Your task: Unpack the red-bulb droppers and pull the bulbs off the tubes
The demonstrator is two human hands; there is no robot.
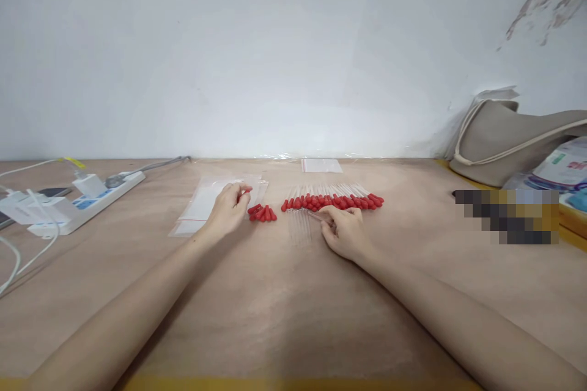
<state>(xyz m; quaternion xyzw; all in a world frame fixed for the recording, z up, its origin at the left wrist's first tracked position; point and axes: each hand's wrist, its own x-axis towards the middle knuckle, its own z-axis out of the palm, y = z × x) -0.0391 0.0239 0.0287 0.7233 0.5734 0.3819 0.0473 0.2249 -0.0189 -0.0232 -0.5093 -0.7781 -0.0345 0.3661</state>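
My left hand (229,206) is closed in a pinch on a red rubber bulb (248,191), just above a small heap of loose red bulbs (263,214). My right hand (347,231) is closed on a clear glass dropper tube (316,215), whose end points left toward the bulbs. Several bare glass tubes (300,229) lie side by side left of that hand. Behind it runs a row of droppers with red bulbs (332,202), their clear stems pointing to the wall. My right fingers hide part of the tube they hold.
Clear zip bags (197,201) lie under and beside my left hand, and another bag (321,165) is by the wall. A power strip (87,204) with chargers and cables is at left. At right are a grey-beige bag (504,140) and a blurred-out item (509,214).
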